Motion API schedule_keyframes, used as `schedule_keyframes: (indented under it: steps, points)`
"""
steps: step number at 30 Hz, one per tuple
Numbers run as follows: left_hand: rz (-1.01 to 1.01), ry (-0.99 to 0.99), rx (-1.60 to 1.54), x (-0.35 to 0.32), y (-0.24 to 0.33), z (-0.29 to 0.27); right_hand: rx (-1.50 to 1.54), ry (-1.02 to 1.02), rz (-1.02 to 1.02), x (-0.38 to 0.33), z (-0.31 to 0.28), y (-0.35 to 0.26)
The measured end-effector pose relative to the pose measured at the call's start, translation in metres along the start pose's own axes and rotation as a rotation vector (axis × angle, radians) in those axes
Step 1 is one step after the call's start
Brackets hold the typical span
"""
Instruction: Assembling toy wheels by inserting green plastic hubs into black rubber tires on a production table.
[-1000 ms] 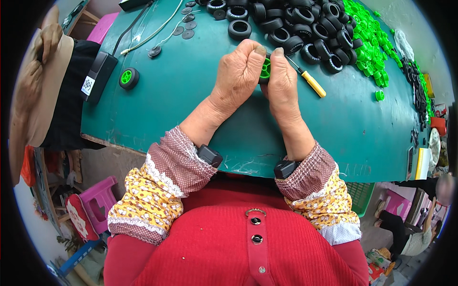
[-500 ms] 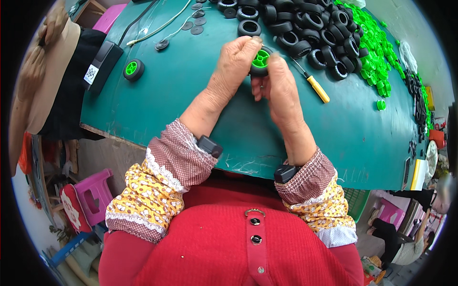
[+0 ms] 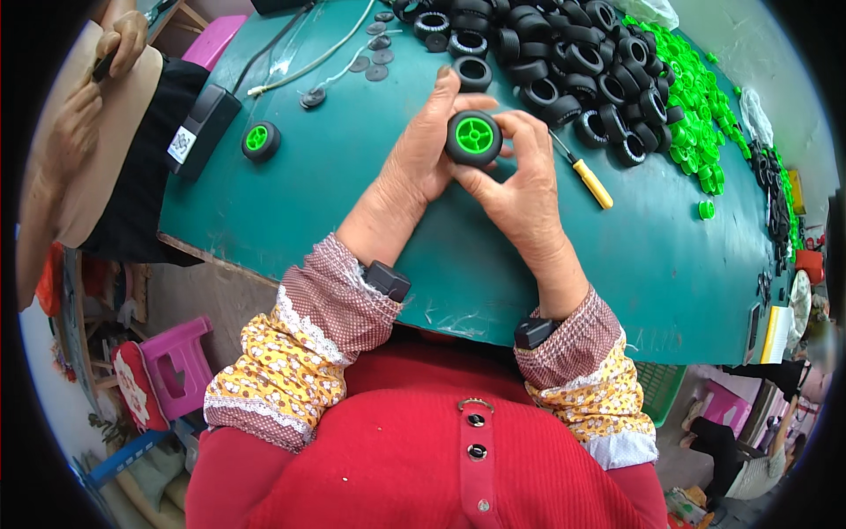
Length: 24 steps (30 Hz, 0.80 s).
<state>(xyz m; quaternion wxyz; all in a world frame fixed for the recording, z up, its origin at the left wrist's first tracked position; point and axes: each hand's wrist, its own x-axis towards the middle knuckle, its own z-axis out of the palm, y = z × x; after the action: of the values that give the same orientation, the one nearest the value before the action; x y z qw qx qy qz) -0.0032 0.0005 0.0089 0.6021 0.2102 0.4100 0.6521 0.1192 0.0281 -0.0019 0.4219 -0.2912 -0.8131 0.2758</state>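
Co-worker (image 3: 70, 141): at the far left, past the table (image 3: 308, 212) edge, with something small and dark in the fingers, too little shown to name.
Black case (image 3: 204, 128): set at the left edge, presumably to keep the working space clear of it.
Lone wheel (image 3: 261, 141): black tyre around a green spoked rim, apart from both heaps, perhaps to keep it from mixing with loose parts.
Flat black discs (image 3: 376, 72): scattered toward the far side, beyond the hands' immediate space.
Left hand (image 3: 421, 150): half-curled, thumb raised off the wheel; it seems to back the left side, but hidden fingers leave its grip uncertain.
Held wheel (image 3: 474, 138): between the hands, above the table, its spoked green face turned up, which leaves rim and tyre edge in plain sight.
Right hand (image 3: 529, 189): curved into a C, thumb below and fingers at the upper right, gripping the tyre by its edge so the face stays uncovered.
Tyre heap (image 3: 573, 62) and yellow-handled screwdriver (image 3: 592, 183): tyres within reach ahead; the tool's handle points toward the person, likely for easy pickup.
Green rim heap (image 3: 696, 128): right of the tyres, likely sorted by kind; one stray rim (image 3: 706, 210) lies nearer.
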Motion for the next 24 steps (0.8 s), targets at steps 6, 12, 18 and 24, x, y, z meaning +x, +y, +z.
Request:
schedule_keyframes:
  steps: [6, 12, 18, 24]
  points:
    - [-0.208, -0.212, -0.373, 0.002, -0.004, -0.001, 0.012, 0.013, 0.128, 0.000, -0.007, -0.007]
    - [-0.212, -0.200, -0.444, 0.004, -0.009, -0.007, -0.126, -0.057, 0.045, 0.001, -0.008, -0.003]
    - [-0.214, -0.223, -0.350, 0.004, -0.006, -0.009, -0.131, -0.036, -0.042, 0.003, -0.007, -0.006]
    - [-0.050, 0.010, -0.047, -0.005, -0.005, 0.002, -0.004, -0.098, -0.031, 0.000, -0.005, -0.007]
